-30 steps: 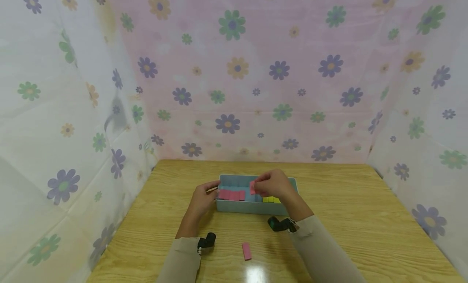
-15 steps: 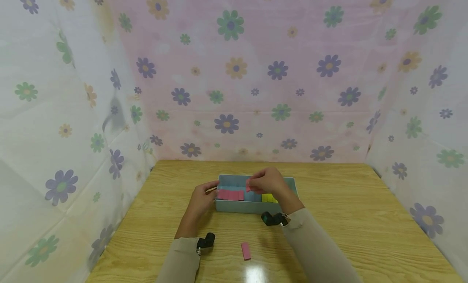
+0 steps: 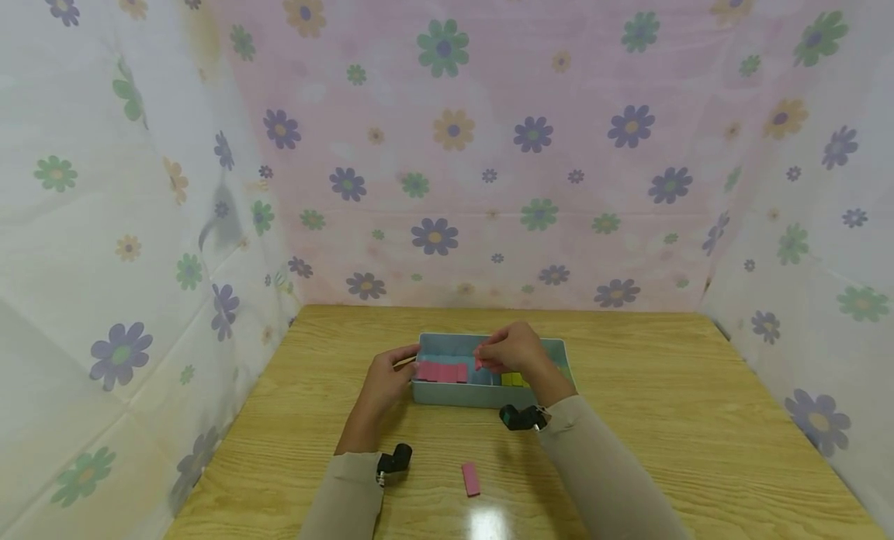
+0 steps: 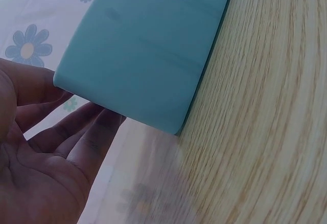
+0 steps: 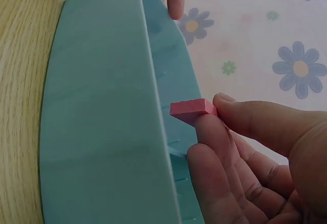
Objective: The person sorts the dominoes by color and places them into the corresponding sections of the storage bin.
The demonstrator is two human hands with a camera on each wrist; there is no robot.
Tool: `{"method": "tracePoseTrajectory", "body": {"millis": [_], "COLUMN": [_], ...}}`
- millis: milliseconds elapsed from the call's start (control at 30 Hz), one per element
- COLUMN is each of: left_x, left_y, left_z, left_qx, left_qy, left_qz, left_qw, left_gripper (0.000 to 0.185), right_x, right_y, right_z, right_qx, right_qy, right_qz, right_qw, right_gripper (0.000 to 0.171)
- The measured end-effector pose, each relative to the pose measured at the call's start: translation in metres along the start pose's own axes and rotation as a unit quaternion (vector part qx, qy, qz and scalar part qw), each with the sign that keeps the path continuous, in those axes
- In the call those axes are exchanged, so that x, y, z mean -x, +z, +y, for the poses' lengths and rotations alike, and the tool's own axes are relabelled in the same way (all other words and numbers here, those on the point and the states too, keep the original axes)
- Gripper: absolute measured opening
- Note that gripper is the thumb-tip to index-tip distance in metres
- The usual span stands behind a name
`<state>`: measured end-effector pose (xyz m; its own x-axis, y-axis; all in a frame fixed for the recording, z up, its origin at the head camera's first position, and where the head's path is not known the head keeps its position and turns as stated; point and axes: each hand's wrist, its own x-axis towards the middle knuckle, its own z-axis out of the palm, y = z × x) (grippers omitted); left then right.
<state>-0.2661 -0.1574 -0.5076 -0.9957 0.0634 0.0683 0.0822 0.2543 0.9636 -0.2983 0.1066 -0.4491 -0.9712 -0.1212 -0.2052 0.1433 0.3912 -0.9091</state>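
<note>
A blue-green open box [image 3: 454, 396] stands on the table, with a row of pink blocks [image 3: 442, 372] in its left part. Several yellow blocks [image 3: 513, 379] lie further right, partly behind my right arm. My left hand [image 3: 384, 379] holds the box's left end; the left wrist view shows the thumb at the top corner and fingers at the end wall. Between thumb and fingertips, my right hand [image 3: 517, 348] pinches a flat pink block [image 5: 189, 109] over the box, apart from the row. Another pink block [image 3: 471, 479] lies on the table near me.
The wood-grain table [image 3: 642, 416] extends on both sides of the box. Flower-printed sheets [image 3: 447, 175] stand behind and at the sides. A low divider [image 5: 177, 152] shows inside the box in the right wrist view.
My right hand has shifted slightly left over the box with the pinched pink block. The left hand and the block on the table have stayed in place.
</note>
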Motion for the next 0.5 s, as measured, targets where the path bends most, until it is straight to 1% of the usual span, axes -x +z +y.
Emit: {"method": "tracePoseTrajectory", "body": {"millis": [267,500], "left_x": [-0.0004,-0.0018], "left_y": [0.0,0.0002], "left_z": [-0.0006,-0.0033], "left_qx": [0.002,-0.001], "left_qy": [-0.003,-0.008], "left_qz": [-0.001,0.001], "left_qw": [1.0,1.0], "left_gripper": [0.04,0.039], "right_x": [-0.0035,-0.0064], "right_y": [0.0021,0.0051], "right_z": [0.0045,0.002], "right_qx": [0.002,0.011], "right_qy": [0.003,0.001], "right_qz": [0.007,0.008], "right_qw": [1.0,1.0], "right_gripper": [0.017,0.014]}}
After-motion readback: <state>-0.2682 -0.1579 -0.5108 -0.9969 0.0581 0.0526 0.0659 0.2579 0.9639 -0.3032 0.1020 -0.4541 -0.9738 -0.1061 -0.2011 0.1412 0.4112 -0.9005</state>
